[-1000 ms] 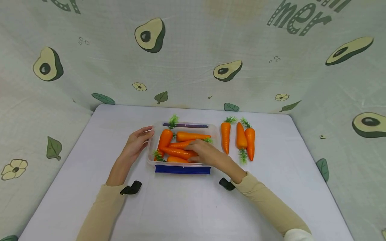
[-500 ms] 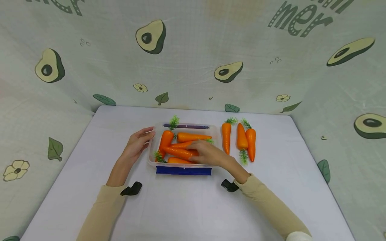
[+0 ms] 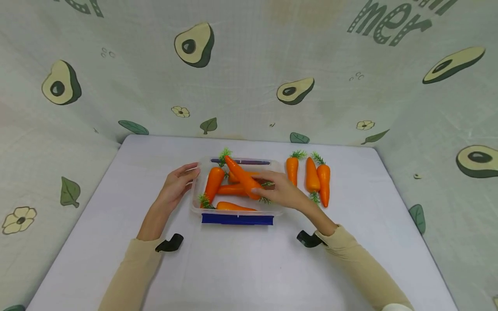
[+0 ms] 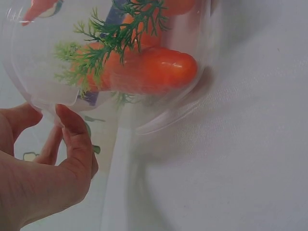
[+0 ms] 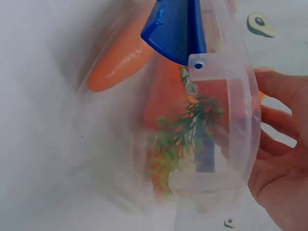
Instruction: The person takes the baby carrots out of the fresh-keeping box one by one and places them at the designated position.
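Observation:
A clear plastic food container (image 3: 193,196) with blue clasps holds several orange toy carrots with green tops. My left hand (image 3: 175,185) pinches its left rim between thumb and fingers; the left wrist view shows the thumb (image 4: 72,120) at that rim. In my right hand (image 3: 283,190) is a carrot (image 3: 241,173), gripped near its thick end. This carrot slants over the container, its narrow tip toward the far left. Beneath it lie other carrots, one along the left wall (image 3: 213,183) and one by the front wall (image 3: 233,206). Seen through the container wall, the right hand's fingers are partly hidden.
Right of the container, three more carrots lie on the white table: one alone (image 3: 292,169) and two side by side, the middle one (image 3: 312,175) and the rightmost (image 3: 324,183). A blue clasp (image 3: 237,219) hangs off the container's front. Patterned cloth walls surround the table.
My right hand has raised a carrot out of the pile and shifted slightly right, and the carrot's tip has swung toward the far side. My left hand stays at the rim.

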`<state>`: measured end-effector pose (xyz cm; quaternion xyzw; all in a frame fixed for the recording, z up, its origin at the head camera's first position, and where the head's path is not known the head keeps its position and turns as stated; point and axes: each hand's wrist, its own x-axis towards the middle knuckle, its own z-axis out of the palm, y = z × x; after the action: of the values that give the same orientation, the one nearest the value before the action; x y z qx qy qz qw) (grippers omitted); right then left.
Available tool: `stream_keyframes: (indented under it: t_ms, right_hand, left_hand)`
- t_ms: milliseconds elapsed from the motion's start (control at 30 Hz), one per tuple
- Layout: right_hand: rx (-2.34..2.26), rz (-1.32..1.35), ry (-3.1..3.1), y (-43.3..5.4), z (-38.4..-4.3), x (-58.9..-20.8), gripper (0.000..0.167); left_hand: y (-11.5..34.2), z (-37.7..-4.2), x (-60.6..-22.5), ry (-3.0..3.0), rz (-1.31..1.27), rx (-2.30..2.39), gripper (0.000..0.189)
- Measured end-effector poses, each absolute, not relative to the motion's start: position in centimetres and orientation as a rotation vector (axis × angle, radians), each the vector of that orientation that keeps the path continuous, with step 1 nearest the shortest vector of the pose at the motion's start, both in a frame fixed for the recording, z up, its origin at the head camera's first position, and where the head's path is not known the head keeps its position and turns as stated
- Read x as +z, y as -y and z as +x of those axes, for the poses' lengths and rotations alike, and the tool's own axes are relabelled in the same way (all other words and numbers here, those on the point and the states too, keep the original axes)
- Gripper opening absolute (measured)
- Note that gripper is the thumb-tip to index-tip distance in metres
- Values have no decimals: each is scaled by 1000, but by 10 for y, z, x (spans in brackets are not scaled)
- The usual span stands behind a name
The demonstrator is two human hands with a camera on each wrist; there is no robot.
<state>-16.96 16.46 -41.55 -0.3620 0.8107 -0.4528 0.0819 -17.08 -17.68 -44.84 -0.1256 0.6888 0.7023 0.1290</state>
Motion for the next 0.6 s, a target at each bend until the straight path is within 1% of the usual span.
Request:
stream_keyframes:
  t_ms: [200,433,600]
  right_hand:
    - [-1524,-801,-2478,-177,-169,-403,43]
    - [-1665,-640,-2451,-193,-169,-394,42]
    - [-1751,-471,-2431,-203,-166,-386,44]
  left_hand:
    - [176,-171,-448,-2003,-366,2043,61]
    - [175,-171,-445,-2008,-371,2037,61]
    - [175,-170,-445,-2009,-363,2034,62]
